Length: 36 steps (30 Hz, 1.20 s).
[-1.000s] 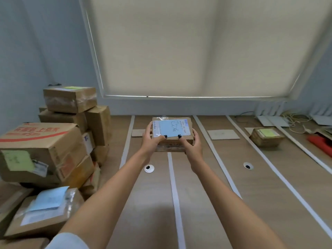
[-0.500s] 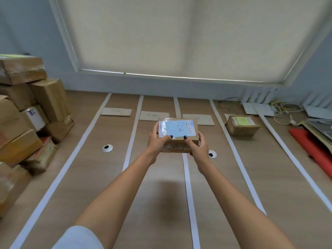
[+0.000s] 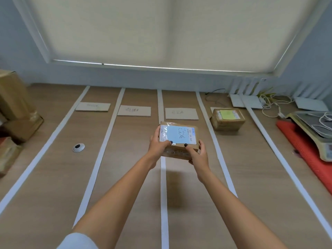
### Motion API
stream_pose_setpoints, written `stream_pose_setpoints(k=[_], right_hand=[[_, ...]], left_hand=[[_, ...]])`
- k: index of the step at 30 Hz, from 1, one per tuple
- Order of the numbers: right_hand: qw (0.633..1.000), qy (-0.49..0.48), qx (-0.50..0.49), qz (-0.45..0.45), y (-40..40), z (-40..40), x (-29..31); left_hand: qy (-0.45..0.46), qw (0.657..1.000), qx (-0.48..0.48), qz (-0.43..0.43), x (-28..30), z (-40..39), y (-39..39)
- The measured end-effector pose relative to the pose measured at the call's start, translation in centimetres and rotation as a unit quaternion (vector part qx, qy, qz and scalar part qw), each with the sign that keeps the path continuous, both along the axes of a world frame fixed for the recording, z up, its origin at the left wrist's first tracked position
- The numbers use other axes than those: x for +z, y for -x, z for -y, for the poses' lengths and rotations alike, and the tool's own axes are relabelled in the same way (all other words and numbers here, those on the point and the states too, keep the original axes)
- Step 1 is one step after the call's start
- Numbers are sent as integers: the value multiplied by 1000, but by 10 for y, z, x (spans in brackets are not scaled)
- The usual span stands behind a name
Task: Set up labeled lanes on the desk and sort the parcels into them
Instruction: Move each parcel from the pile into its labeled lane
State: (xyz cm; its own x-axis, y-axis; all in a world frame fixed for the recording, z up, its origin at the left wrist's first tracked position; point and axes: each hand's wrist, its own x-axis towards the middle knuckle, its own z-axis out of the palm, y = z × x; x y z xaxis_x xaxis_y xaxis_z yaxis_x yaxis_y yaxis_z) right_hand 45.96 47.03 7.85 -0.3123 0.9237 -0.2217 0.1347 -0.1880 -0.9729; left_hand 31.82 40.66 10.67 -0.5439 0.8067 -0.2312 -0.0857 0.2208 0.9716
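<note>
Now curling round a small brown box (image 3: 179, 141) from both sides, left hand (image 3: 159, 146) and right hand (image 3: 198, 155), thumbs pressing on its blue label. Hovering mid-frame over a white tape line (image 3: 163, 194) on the desk (image 3: 53, 186). Sitting upper right, another parcel (image 3: 227, 119).

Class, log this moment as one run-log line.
both hands: left hand, right hand | grip blue-labelled parcel | above desk lanes | green-labelled parcel placed
</note>
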Motion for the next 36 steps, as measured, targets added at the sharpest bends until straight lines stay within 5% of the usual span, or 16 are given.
stream_pose_setpoints(k=[17, 36], right_hand=[[987, 50, 137, 67, -59, -96, -62], [995, 10, 27, 99, 61, -222, -115]], left_hand=[[96, 991, 79, 38, -66, -78, -66], [117, 981, 152, 5, -133, -208, 57]])
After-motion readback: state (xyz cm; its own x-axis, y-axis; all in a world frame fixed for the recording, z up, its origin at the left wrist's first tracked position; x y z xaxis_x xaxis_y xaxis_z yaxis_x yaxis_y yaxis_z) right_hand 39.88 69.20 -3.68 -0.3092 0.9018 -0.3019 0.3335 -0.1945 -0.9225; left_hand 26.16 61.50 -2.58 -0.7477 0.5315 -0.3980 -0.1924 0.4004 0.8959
